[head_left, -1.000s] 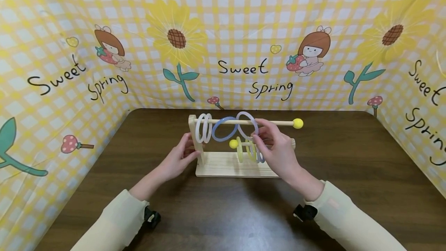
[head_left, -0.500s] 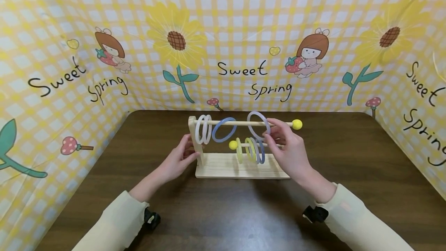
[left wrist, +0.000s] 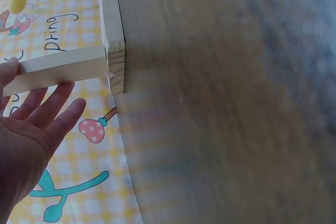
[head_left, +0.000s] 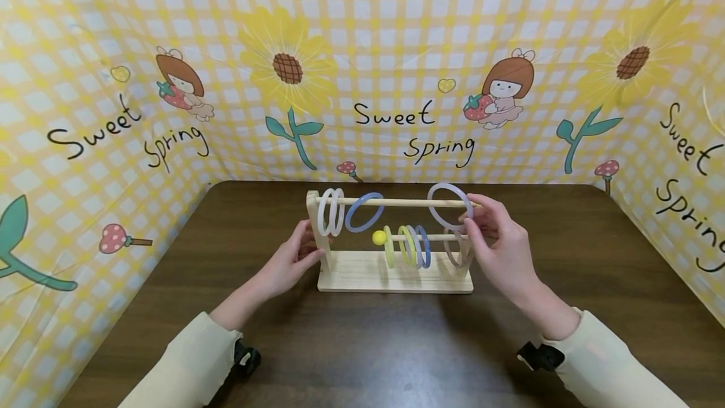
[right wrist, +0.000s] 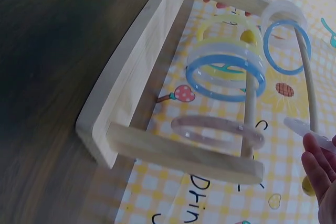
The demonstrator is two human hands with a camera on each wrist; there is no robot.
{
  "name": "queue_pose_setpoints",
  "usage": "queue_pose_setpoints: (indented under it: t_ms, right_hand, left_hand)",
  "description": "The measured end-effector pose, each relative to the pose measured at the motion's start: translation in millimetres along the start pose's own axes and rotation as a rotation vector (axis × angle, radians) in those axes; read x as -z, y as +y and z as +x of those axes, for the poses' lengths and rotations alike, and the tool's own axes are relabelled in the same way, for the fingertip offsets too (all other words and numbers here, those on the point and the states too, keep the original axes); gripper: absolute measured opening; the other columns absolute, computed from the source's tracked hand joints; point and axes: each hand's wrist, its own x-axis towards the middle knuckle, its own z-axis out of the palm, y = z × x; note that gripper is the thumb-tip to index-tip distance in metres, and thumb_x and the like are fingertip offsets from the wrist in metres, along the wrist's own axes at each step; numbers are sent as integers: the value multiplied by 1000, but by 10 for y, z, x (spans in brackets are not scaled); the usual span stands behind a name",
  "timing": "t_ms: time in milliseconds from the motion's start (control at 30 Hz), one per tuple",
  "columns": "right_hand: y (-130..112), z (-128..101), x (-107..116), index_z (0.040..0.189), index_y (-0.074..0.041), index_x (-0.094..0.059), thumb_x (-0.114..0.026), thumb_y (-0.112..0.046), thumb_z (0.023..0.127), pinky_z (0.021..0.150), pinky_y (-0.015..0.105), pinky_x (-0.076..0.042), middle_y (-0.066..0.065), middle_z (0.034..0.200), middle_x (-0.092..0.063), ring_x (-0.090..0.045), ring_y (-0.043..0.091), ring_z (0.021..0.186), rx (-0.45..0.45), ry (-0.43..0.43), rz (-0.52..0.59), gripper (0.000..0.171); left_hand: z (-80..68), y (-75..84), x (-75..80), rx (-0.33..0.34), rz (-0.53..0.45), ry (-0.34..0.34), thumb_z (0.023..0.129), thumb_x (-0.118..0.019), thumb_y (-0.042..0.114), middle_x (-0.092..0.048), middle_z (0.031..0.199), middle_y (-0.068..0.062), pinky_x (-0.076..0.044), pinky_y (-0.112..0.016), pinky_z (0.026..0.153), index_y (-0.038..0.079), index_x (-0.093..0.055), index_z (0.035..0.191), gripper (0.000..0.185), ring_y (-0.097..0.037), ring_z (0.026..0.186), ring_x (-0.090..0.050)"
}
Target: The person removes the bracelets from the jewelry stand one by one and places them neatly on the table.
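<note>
A wooden bangle stand carries plastic bangles on two rods. My left hand holds its left post, thumb on the near side and fingers behind. Near the right end of the upper rod, my right hand pinches the edge of a pale purple bangle that encircles the rod. Further left on that rod hang a blue bangle and white bangles. In the head view my right hand hides the rod's end ball, which shows yellow in the right wrist view.
The lower rod, tipped by a yellow ball, bears yellow bangles, a blue bangle and a pinkish clear bangle. The stand rests on a dark wooden table. A yellow checked cloth surrounds the table's back and sides.
My right hand has slid the pale purple bangle rightward along the upper rod, from beside the blue bangle to near the rod's end. My left hand has stayed at the left post.
</note>
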Motion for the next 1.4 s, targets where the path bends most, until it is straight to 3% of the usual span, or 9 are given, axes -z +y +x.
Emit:
queue_pose_setpoints:
  t_ms: [233,467,800,1067,1233,1400]
  right_hand:
    - [38,-49,134,123,4,-55,-67,20,79,69,10,-48,17,85,-67,-66,19,69,-12,19,-52,48]
    - [68,-60,252,122,7,-55,-65,24,78,71,9,-47,17,86,-65,-60,-7,76,-28,44,-78,49]
    - [112,-85,424,125,9,-53,-63,25,80,71,8,-47,18,88,-64,-62,-3,75,-74,66,-75,49]
    - [205,-91,612,125,10,-53,-60,24,82,70,8,-47,6,89,-65,-61,-5,76,-72,109,-84,47]
    - [307,-72,749,124,11,-54,-58,22,84,69,7,-46,-10,92,-62,-61,-6,76,-89,156,-102,42]
    - [402,-55,852,124,11,-54,-57,19,86,68,6,-45,-14,92,-61,-60,-6,75,-103,178,-118,39]
  left_hand:
    - [-18,-10,-3,-2,-1,5,99,-57,8,-58,122,-27,-49,-50,89,6,-32,137,45,-39,110,-60]
    - [-9,-16,2,0,-5,-1,99,-56,7,-57,123,-28,-49,-50,90,7,-32,136,44,-39,111,-59]
    - [-6,-27,10,-14,10,-4,99,-56,6,-58,122,-27,-49,-51,89,5,-31,137,46,-40,111,-59]
    - [-12,-7,3,-4,-23,-9,99,-56,7,-58,122,-26,-48,-49,91,9,-33,137,44,-36,112,-59]
    - [-9,-26,-3,-29,-19,-7,99,-55,6,-58,121,-27,-49,-47,90,4,-32,137,44,-35,110,-60]
    - [-6,-37,-3,-29,-16,-5,100,-54,6,-58,121,-27,-48,-47,90,3,-32,137,43,-35,109,-60]
